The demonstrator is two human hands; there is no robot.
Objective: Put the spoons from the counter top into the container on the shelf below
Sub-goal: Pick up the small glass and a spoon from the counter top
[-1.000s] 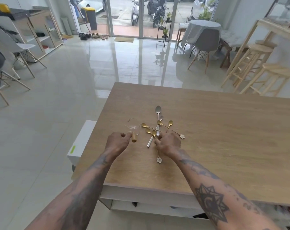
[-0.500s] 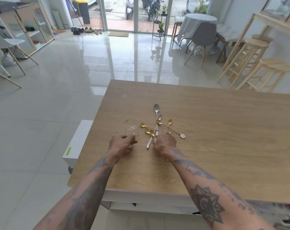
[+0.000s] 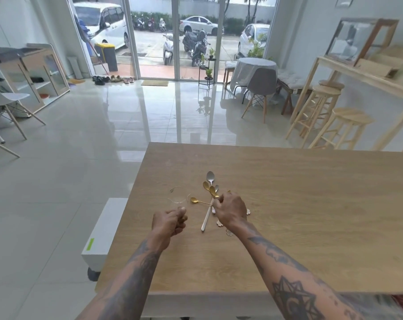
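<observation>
Several spoons lie crossed on the wooden counter top (image 3: 299, 215). A long silver spoon (image 3: 207, 212) points away from me, and one gold spoon (image 3: 197, 200) lies beside it toward the left. My right hand (image 3: 230, 210) is closed on a bunch of gold spoons (image 3: 210, 189), whose bowls stick out beyond my fingers. Their flower-shaped handle ends (image 3: 219, 224) show under my wrist. My left hand (image 3: 169, 221) grips the base of a clear glass (image 3: 178, 197), left of the spoons. The shelf below and its container are hidden.
A white box (image 3: 103, 229) stands on the floor against the counter's left side. The counter's white front edge (image 3: 195, 303) runs along the bottom. Wooden stools (image 3: 339, 125) stand far right, and chairs (image 3: 260, 88) and a cabinet (image 3: 41, 75) farther off.
My right hand has gathered gold spoons and raised their bowls off the counter. My left hand and the glass have hardly moved. The view has tilted up.
</observation>
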